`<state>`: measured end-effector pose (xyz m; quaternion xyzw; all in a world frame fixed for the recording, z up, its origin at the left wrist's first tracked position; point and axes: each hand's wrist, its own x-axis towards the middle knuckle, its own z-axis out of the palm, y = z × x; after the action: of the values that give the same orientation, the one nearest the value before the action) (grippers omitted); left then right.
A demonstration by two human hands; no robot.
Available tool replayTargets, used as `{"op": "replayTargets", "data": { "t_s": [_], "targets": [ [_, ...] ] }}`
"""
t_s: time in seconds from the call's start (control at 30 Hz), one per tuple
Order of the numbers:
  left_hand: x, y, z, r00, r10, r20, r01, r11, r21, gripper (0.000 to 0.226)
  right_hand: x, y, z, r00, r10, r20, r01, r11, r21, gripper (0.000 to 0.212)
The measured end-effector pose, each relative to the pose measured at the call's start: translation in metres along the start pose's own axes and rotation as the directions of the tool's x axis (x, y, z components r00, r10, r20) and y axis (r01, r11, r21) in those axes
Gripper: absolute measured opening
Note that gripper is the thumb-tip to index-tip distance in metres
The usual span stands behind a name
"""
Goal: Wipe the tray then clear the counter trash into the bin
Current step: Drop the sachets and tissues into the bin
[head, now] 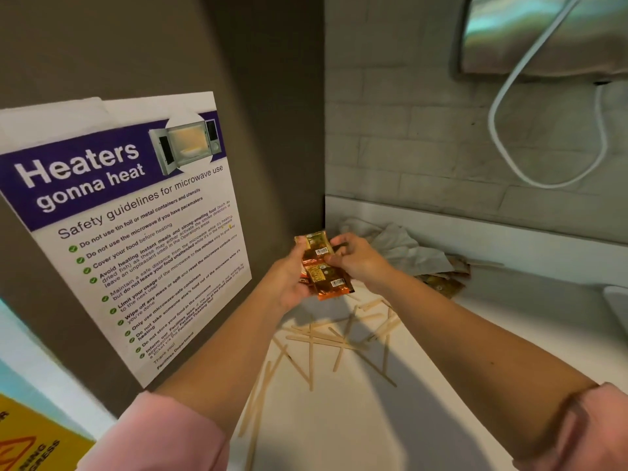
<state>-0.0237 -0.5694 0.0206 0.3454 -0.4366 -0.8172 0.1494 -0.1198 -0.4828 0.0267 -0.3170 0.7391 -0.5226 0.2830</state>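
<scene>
Both hands are raised over the white counter [424, 385] near its back left corner. My left hand [289, 280] grips a stack of orange and gold sachets [323, 270] from below. My right hand [353, 258] pinches the top of the same stack. Several wooden stir sticks [326, 338] lie scattered on the counter under my hands. More sachets [441, 282] and crumpled paper [404, 248] lie in the corner behind my right hand. No tray or bin shows in this view.
A dark cabinet side with a microwave safety poster [136, 232] stands close on the left. A steel dispenser [543, 32] with a white cable [503, 107] hangs on the tiled wall. A white object's edge [616, 304] shows at far right.
</scene>
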Motion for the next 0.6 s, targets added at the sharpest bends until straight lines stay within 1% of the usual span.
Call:
{"op": "replayTargets", "data": {
  "t_s": [0.07,0.13,0.2,0.23,0.27,0.3,0.33,0.37,0.4,0.5,0.57,0.6],
  "targets": [
    [-0.003,-0.002,-0.001,0.999,0.035,0.015,-0.036,0.997,0.075,0.033,-0.001,0.001,0.006,0.999,-0.034,0.009,0.035,0.998,-0.058,0.022],
    [-0.004,-0.003,-0.003,0.997,0.071,0.006,-0.071,0.993,0.090,0.039,-0.002,0.002,0.010,0.998,-0.059,-0.003,0.058,0.988,-0.140,0.009],
    [-0.007,0.001,-0.008,0.997,0.078,-0.025,-0.076,0.995,0.065,0.041,-0.003,0.005,0.011,0.998,-0.053,-0.041,0.044,0.976,-0.212,0.016],
    [-0.008,0.003,-0.010,0.996,0.076,-0.040,-0.074,0.996,0.050,0.041,-0.004,0.006,0.011,0.998,-0.035,-0.061,0.017,0.960,-0.279,0.022],
    [-0.009,0.005,-0.014,0.995,0.080,-0.055,-0.077,0.996,0.049,0.041,-0.004,0.010,0.012,0.997,-0.022,-0.067,-0.005,0.924,-0.382,0.026],
    [-0.009,0.007,-0.016,0.994,0.084,-0.067,-0.081,0.995,0.052,0.041,-0.006,0.014,0.013,0.999,-0.009,-0.038,-0.012,0.851,-0.524,0.029],
    [-0.009,0.008,-0.019,0.993,0.090,-0.081,-0.085,0.995,0.060,0.041,-0.008,0.018,0.016,1.000,0.014,0.027,0.007,0.744,-0.669,0.031],
    [-0.008,0.009,-0.020,0.991,0.094,-0.093,-0.088,0.994,0.063,0.042,-0.012,0.023,0.021,0.993,0.048,0.105,0.052,0.621,-0.782,0.037],
    [-0.009,0.010,-0.021,0.990,0.095,-0.108,-0.088,0.994,0.066,0.042,-0.015,0.028,0.025,0.981,0.091,0.169,0.098,0.520,-0.849,0.045],
    [-0.011,0.011,-0.023,0.986,0.098,-0.133,-0.087,0.992,0.086,0.043,-0.025,0.040,0.038,0.943,0.190,0.273,0.190,0.365,-0.911,0.064],
    [-0.012,0.011,-0.024,0.986,0.096,-0.137,-0.083,0.992,0.092,0.043,-0.028,0.047,0.046,0.927,0.243,0.286,0.232,0.228,-0.946,0.071],
    [-0.013,0.011,-0.024,0.986,0.094,-0.136,-0.082,0.992,0.092,0.042,-0.029,0.050,0.049,0.928,0.250,0.276,0.231,0.196,-0.953,0.071]
  ]
}}
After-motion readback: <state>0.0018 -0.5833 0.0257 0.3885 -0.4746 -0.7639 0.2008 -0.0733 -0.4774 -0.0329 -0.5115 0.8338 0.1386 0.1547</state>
